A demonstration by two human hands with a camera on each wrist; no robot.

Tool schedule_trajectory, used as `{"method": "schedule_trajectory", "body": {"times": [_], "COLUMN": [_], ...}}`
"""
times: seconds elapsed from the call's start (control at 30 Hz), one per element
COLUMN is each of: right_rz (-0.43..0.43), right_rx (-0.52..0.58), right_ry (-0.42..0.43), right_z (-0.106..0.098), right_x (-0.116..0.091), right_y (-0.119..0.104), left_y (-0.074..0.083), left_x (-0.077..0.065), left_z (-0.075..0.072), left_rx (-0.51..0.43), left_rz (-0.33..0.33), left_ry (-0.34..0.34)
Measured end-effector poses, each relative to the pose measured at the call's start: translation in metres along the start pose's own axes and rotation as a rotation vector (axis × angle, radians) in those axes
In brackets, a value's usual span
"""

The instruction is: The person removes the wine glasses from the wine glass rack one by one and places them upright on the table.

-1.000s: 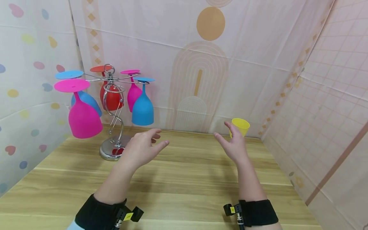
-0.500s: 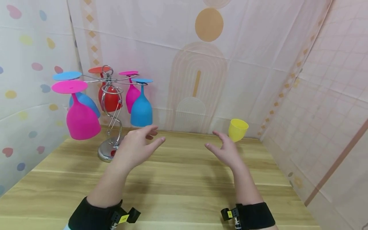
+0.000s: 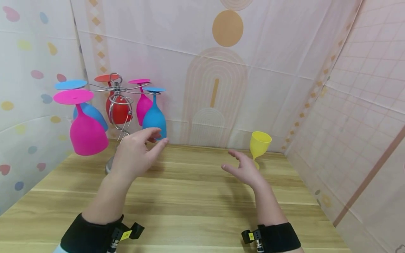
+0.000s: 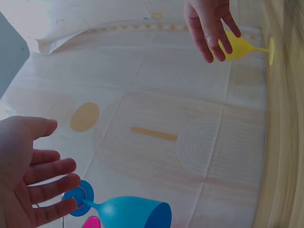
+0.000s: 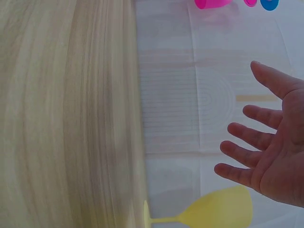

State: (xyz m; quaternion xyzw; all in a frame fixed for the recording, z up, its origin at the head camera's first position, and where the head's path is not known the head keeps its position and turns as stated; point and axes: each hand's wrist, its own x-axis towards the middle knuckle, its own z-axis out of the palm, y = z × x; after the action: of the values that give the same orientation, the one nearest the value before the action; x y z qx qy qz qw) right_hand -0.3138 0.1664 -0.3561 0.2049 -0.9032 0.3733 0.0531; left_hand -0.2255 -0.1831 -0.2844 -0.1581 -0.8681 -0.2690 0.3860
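Note:
My left hand hovers in front of the chrome glass rack, its fingers loosely bent with nothing in them. Behind its fingertips hangs a blue goblet, upside down by its foot; the left wrist view shows this blue goblet just beyond the fingers. Over the table's middle right, my right hand is held with fingers spread and holds nothing. A yellow goblet stands upright behind it near the back edge. In the right wrist view, the yellow goblet lies below the right hand.
The chrome rack at the left also carries pink goblets, a red goblet and another blue one, all inverted. My left forearm covers much of its base. Patterned cloth walls border the wooden table behind and at both sides.
My left hand has moved left and slightly up toward the rack. My right hand has shifted left and down, uncovering the yellow goblet's stem. The head view has shifted slightly.

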Motion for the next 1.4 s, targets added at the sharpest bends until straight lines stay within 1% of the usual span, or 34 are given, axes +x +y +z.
{"method": "schedule_trajectory", "body": {"times": [0.1, 0.2, 0.33, 0.43, 0.67, 1.0, 1.13, 1.2, 1.4], "right_rz": [0.004, -0.007, -0.025, -0.032, -0.034, -0.017, -0.018, -0.016, -0.008], "right_rx": [-0.001, -0.01, -0.017, -0.021, -0.028, -0.049, -0.049, -0.045, -0.044], "right_ry": [-0.013, -0.019, -0.025, -0.032, -0.046, -0.057, -0.052, -0.053, -0.061], "right_z": [0.001, 0.002, 0.003, 0.003, 0.003, 0.004, 0.005, 0.006, 0.007], "right_x": [0.0, 0.0, 0.001, 0.0, 0.0, -0.001, -0.001, -0.001, -0.001], "right_y": [0.0, 0.001, 0.002, 0.002, 0.003, 0.004, 0.003, 0.003, 0.001], "left_y": [-0.003, -0.006, -0.01, -0.013, -0.017, -0.024, -0.025, -0.026, -0.031], "left_x": [0.004, 0.008, 0.011, 0.014, 0.024, 0.04, 0.043, 0.045, 0.05], "left_z": [-0.004, -0.008, -0.016, -0.022, -0.036, -0.052, -0.057, -0.059, -0.068], "left_rx": [0.023, 0.058, 0.114, 0.154, 0.226, 0.26, 0.257, 0.265, 0.3], "left_rz": [0.084, 0.147, 0.199, 0.216, 0.226, 0.21, 0.167, 0.156, 0.148], "left_ry": [0.05, 0.098, 0.146, 0.163, 0.184, 0.221, 0.21, 0.202, 0.195]}}
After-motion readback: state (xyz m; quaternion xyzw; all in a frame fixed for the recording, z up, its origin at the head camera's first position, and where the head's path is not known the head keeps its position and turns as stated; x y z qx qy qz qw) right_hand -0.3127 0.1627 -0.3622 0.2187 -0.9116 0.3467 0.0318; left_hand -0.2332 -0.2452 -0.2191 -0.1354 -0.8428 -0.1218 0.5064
